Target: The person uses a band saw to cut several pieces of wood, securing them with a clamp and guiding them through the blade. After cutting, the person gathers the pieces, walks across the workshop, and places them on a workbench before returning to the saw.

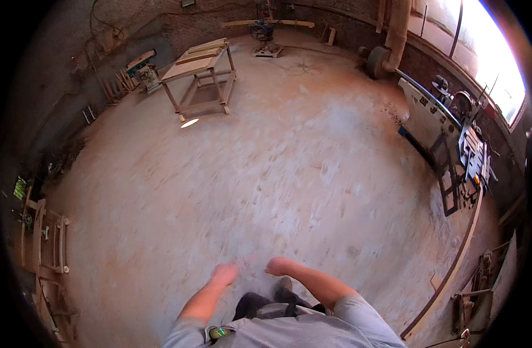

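My left hand [225,272] hangs in front of me above the dusty floor, its fingers smeared by motion. Close to it on the right, my right hand [277,265] looks loosely curled, with nothing seen in it. The two hands are apart from each other and touch no object. Both forearms reach forward from grey sleeves. Under them one shoe [284,283] and my dark-clad legs show.
A wooden worktable [196,66] carrying boards stands far ahead, left of centre. Behind it is a saw on a stand [262,32]. Along the right wall runs a long woodworking machine [431,107], with a long wooden strip [451,275] nearer me. Wooden frames [42,232] line the left.
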The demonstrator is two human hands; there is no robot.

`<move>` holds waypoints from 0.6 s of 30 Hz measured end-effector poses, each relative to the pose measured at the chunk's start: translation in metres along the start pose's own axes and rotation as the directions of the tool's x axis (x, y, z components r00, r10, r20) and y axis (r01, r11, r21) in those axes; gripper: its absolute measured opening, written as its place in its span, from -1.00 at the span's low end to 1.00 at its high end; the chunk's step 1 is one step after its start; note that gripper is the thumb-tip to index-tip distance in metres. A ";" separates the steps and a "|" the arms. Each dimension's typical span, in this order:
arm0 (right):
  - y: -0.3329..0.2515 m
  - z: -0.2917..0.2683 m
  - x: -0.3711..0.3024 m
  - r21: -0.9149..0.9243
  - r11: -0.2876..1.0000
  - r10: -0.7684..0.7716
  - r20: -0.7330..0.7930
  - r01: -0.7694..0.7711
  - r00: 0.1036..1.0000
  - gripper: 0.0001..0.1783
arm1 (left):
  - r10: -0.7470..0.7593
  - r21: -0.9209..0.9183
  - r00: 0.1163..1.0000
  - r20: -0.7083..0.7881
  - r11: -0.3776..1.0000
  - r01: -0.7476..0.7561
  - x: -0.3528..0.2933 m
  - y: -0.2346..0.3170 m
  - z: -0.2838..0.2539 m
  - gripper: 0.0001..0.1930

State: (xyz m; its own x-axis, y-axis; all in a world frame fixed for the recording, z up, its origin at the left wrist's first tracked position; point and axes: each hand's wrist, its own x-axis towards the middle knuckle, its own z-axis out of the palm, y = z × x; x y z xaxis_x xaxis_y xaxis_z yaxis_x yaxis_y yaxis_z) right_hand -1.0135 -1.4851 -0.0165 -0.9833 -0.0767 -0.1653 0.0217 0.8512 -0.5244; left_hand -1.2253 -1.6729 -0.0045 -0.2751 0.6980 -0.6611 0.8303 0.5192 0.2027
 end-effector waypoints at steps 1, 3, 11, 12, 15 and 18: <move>0.046 -0.007 -0.022 -0.006 0.995 0.101 0.009 -0.101 0.995 -0.75 | -0.196 0.179 0.971 0.140 0.969 0.170 -0.003 -0.002 -0.030 -0.58; 0.101 -0.023 -0.030 0.080 0.962 0.262 0.006 -0.262 0.965 -0.75 | -0.342 0.031 0.924 0.170 0.939 0.342 -0.009 -0.126 0.019 -0.45; 0.260 -0.046 -0.159 0.935 -0.307 0.947 0.319 -0.180 0.038 -0.66 | -0.100 -0.170 0.978 0.182 0.977 0.132 0.078 -0.194 0.050 -0.81; 0.263 -0.075 -0.151 0.928 -0.370 0.929 0.368 -0.040 -0.045 -0.70 | -0.079 -0.179 0.985 0.154 0.978 0.106 0.113 -0.194 0.016 -0.81; 0.251 -0.040 -0.177 0.836 -0.510 0.818 0.544 0.201 -0.187 -0.76 | 0.220 0.048 0.976 0.001 0.974 -0.219 0.213 -0.187 -0.066 -0.80; 0.285 -0.040 -0.170 0.506 0.062 0.976 0.150 -0.860 0.159 -0.77 | 0.049 -0.374 0.998 -0.033 0.926 -0.058 0.329 -0.154 -0.211 -0.76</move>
State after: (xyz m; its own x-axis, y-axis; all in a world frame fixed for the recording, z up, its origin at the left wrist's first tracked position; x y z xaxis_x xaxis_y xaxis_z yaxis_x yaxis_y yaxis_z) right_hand -0.8471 -1.2085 -0.1040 -0.1077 0.7409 -0.6629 0.9388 -0.1436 -0.3131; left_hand -1.5460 -1.4194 -0.1010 -0.2502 0.7387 -0.6258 0.6031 0.6246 0.4962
